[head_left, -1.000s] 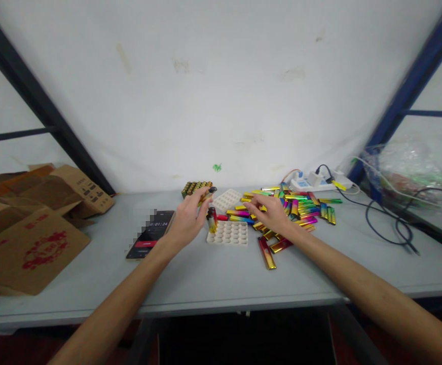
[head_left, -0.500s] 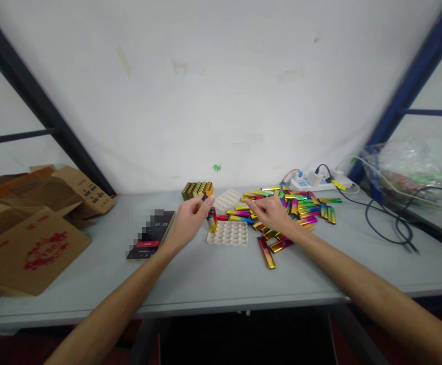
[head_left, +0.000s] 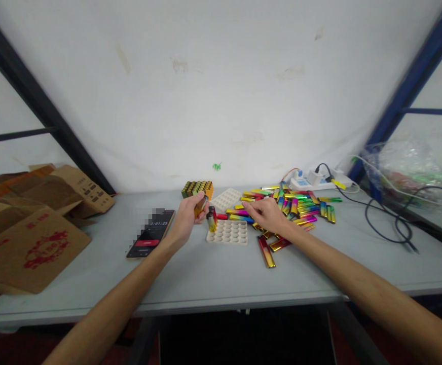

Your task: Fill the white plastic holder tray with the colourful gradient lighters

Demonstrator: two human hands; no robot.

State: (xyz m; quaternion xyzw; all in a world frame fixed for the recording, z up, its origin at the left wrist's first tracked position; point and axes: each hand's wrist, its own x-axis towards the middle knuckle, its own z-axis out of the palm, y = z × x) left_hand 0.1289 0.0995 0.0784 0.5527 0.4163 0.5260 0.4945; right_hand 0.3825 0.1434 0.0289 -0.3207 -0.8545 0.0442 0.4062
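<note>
My left hand [head_left: 186, 217] is closed around a gold lighter [head_left: 201, 205], held tilted above the table. Just right of it, a red and yellow lighter [head_left: 212, 220] stands upright in the left back corner of a white tray with round pockets [head_left: 230, 234]. My right hand [head_left: 268, 214] is closed over the left side of a heap of shiny multicoloured lighters [head_left: 300, 205]; what its fingers hold, if anything, is hidden. Behind the hands lies a second white pocketed tray [head_left: 226, 199]. A packed block of upright lighters [head_left: 197, 188] stands near the wall.
A phone showing a timer [head_left: 151, 235] lies left of my left hand. Open cardboard boxes [head_left: 34, 243] occupy the table's left end. A power strip [head_left: 312, 181] with cables [head_left: 399, 228] sits at the back right. One loose lighter [head_left: 267, 252] lies right of the front tray.
My left hand has turned and drawn slightly left, so the lighter in it now shows more. My right hand has shifted slightly left over the heap.
</note>
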